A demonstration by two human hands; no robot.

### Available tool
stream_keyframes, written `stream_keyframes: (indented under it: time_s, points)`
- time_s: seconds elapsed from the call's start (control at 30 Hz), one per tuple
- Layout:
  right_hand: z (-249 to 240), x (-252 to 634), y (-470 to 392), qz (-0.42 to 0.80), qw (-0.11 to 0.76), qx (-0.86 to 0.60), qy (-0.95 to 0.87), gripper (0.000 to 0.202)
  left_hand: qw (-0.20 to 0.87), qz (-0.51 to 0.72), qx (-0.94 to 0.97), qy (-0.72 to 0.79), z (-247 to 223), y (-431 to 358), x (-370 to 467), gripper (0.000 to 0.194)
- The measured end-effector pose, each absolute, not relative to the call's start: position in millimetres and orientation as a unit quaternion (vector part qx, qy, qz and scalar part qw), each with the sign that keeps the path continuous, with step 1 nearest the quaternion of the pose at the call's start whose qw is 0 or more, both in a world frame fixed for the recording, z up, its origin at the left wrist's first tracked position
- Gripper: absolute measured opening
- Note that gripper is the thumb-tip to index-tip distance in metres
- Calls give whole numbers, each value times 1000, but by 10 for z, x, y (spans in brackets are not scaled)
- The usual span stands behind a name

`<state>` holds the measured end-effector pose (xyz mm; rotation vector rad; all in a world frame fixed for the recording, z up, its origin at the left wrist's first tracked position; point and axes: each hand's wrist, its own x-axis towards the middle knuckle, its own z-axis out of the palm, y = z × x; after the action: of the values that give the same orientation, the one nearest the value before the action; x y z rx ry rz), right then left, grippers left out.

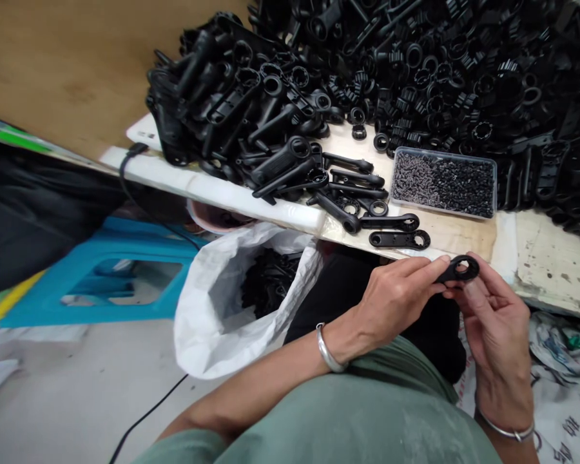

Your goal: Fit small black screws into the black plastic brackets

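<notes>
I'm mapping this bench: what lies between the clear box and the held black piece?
In the head view, only bare tan tabletop shows between the clear box and the held black piece.

The ring-ended plastic lever [448, 271] was black; near the pale table's [544, 254] front edge, the clear rectangular plastic box [439, 210] showed grey and black pieces [437, 182].

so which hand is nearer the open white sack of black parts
Left. The left hand is to the right of the white sack; the right hand is farther right, beyond the left one.
</notes>
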<state>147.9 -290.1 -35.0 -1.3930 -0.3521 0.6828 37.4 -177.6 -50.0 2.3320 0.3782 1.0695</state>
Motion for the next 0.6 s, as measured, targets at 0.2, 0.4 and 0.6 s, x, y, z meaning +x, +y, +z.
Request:
stream_keyframes:
  time_s: [0.2, 0.4, 0.6]
  points:
    - [-367, 1459, -2903, 253, 690, -659, -160, 55, 271, 352, 886, 134, -466, -1787, 353, 31]
    - [-439, 1449, -2890, 210, 660, -698, -182, 45, 286, 317, 893, 140, -432, -1849, 345, 30]
    - [-382, 1507, -2933, 192, 628, -719, -229, 47, 333, 352, 863, 141, -455, -1829, 356, 30]
